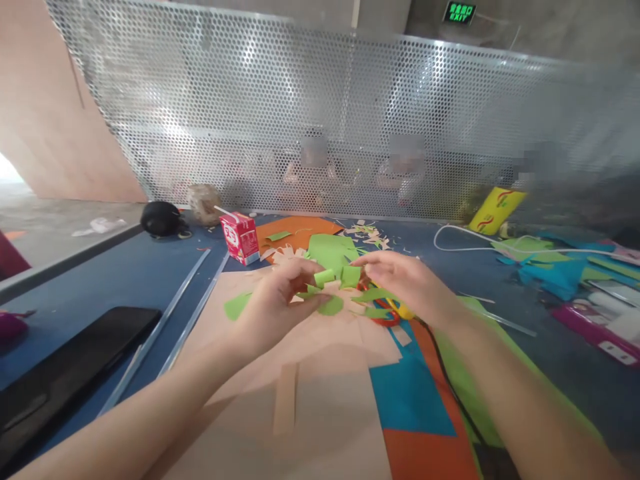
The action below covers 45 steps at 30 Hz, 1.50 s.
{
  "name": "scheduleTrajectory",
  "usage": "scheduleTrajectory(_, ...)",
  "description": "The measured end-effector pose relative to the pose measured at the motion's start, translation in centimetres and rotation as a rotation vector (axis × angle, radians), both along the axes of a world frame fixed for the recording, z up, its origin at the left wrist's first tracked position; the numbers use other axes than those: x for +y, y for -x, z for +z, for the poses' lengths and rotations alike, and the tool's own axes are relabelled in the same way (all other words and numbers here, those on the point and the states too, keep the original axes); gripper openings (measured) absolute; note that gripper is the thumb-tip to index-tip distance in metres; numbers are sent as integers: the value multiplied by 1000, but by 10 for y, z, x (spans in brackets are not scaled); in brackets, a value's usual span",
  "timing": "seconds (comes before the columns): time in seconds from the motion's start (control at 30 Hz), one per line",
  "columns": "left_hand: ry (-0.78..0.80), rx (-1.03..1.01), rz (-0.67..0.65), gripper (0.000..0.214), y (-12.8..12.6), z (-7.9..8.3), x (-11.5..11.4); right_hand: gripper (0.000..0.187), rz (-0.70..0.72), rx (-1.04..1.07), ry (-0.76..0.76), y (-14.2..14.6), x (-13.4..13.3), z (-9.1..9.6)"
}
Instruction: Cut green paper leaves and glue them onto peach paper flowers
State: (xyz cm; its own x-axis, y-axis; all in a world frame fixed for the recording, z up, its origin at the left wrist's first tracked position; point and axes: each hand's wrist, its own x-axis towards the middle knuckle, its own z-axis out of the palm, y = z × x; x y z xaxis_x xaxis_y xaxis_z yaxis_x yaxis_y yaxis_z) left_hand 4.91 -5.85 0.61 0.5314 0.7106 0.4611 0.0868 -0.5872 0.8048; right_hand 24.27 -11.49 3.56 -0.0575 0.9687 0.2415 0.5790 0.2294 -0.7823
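My left hand (277, 303) is closed, its thumb and fingers pinching a curled piece of light green paper (325, 277). To the right of it, my right hand (403, 280) has its fingers stretched out and slightly apart. Its fingertips are beside a small green paper square (351, 276); whether they touch it I cannot tell. Below both hands lies a large pale pink paper sheet (320, 413) with green scraps and a loose pink strip (286, 400) on it. Scissors with yellow and red handles (400, 310) lie partly hidden under the right hand.
A pink drink carton (240, 237) with a straw stands beyond my left hand. On the left lie a black phone (75, 380) and clear strips (185, 313). Orange, blue and green sheets, a white cable (450, 250) and a yellow can (497, 210) are rightward. A perforated metal screen (280, 100) borders the table.
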Motion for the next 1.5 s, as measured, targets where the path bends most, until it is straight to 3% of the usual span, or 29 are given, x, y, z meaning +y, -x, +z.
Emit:
scheduleTrajectory(0.17,-693,115,56,23,9,-2,-1,24,-60,-288,-190,11,-8,16)
scheduleTrajectory(0.27,-846,185,42,27,13,-3,-3,18,-68,-444,-335,17,-14,15)
scheduleTrajectory(0.4,-852,183,-26,23,16,-2,-5,13,-81,-530,-442,19,-19,8)
scheduleTrajectory(0.6,-770,142,-1,26,15,-1,-4,11,-63,-456,-499,21,-24,0)
scheduleTrajectory(0.9,-786,143,-6,30,16,-4,-2,14,-30,-368,-465,21,-26,-2)
scheduleTrajectory(1.3,-888,200,93,32,15,-4,-1,18,-20,-375,-374,22,-22,0)
scheduleTrajectory(1.4,-795,141,81,30,11,-1,-2,16,-15,-352,-338,19,-16,5)
scheduleTrajectory(1.5,-520,33,87,21,6,2,-2,16,1,-291,-237,15,-8,12)
